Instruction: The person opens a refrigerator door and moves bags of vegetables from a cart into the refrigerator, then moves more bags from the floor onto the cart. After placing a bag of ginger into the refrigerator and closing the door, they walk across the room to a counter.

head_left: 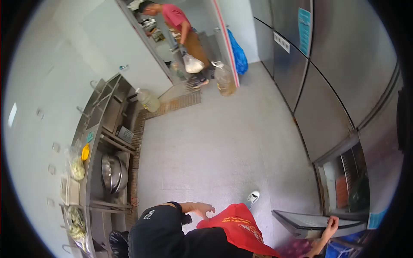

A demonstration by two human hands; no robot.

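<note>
At the lower right, my right hand has its fingers curled over the edge of a low refrigerator door, which is swung partly out. Behind that door, the refrigerator compartment shows a wire rack, something orange-red and a dark bag. My left hand hangs beside the red apron on my body, its fingers loosely apart and holding nothing that I can see.
Steel cabinet doors line the right. A steel sink counter with metal bowls runs along the left. Large plastic jugs stand near the doorway, where a person carries a white bag.
</note>
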